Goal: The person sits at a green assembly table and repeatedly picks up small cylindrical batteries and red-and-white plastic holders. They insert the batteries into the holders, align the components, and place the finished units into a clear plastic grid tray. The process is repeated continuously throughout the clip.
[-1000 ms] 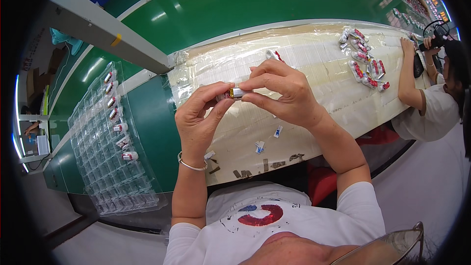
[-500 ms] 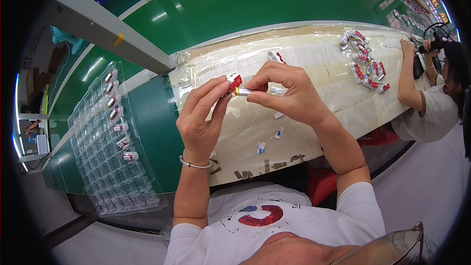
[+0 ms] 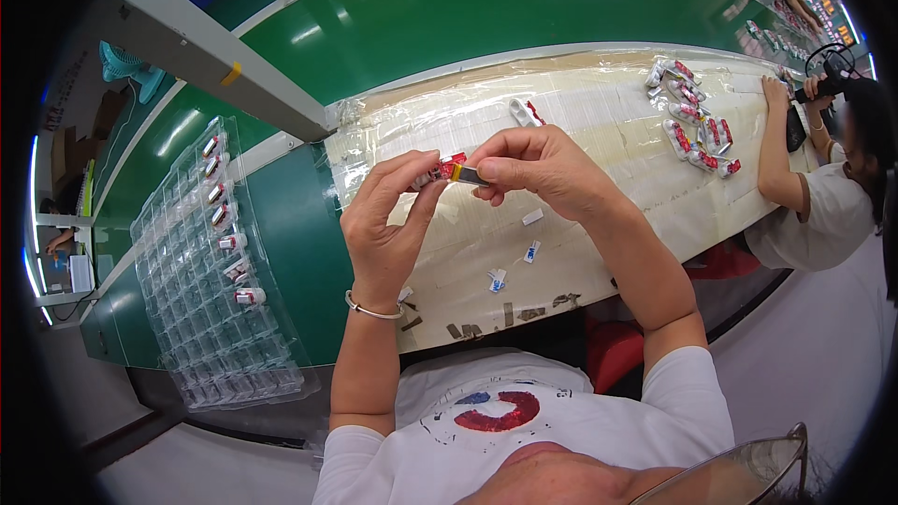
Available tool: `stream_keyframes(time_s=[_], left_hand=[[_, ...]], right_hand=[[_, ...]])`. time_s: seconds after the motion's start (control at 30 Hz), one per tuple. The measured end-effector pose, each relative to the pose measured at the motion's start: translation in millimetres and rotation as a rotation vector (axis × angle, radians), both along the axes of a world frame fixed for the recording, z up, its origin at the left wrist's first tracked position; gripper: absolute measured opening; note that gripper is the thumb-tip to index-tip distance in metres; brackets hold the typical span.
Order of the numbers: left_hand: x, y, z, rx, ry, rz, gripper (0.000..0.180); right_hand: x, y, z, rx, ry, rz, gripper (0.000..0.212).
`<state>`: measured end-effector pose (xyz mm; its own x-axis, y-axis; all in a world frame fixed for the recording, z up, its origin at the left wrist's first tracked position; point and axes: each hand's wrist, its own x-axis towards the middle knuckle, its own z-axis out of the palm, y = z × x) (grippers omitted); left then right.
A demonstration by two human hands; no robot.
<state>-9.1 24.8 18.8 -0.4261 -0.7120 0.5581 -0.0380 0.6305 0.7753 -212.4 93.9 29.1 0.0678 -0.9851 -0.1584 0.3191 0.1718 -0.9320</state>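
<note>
My left hand [image 3: 382, 224] is closed, its fingertips pinching a small red-and-white part [image 3: 445, 167] above the covered table. From the right end of that part sticks a flat, dark grey and silver battery cell [image 3: 471, 176] with a yellow band. My right hand [image 3: 552, 173] grips the cell's free end between thumb and fingers. Whether the cell is fixed to the red-and-white part cannot be seen. Just beyond my hands another white-and-red part [image 3: 524, 112] lies on the table.
At left, a clear plastic tray [image 3: 201, 327] of small pockets holds several red-and-white parts along one edge. More such parts [image 3: 697, 126] lie grouped at right, near another person [image 3: 814, 168]. Small white stickers [image 3: 532, 252] lie nearby. A grey post [image 3: 215, 51] rises at the far left.
The red-and-white part and the cell have turned in my fingers, so the cell's dark face now shows. My right hand has shifted its hold slightly, with the thumb now on top.
</note>
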Motion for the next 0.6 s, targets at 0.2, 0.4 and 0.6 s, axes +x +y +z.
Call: stream_keyframes(time_s=[0.2, 0.4, 0.6], left_hand=[[-0.9, 0.2, -3.8, 0.064, 0.017, -0.028, 0.035], [0.6, 2.0, -1.1, 0.183, -0.002, -0.108, 0.036], [2.2, 1.5, -1.8, 0.175, -0.047, -0.107, 0.037]], right_hand=[[0.1, 0.2, -0.3, -0.017, 0.017, -0.033, 0.022], [3.0, 0.9, 1.9, -0.035, 0.015, -0.037, 0.022], [5.9, 0.1, 2.0, -0.012, 0.039, -0.03, 0.022]])
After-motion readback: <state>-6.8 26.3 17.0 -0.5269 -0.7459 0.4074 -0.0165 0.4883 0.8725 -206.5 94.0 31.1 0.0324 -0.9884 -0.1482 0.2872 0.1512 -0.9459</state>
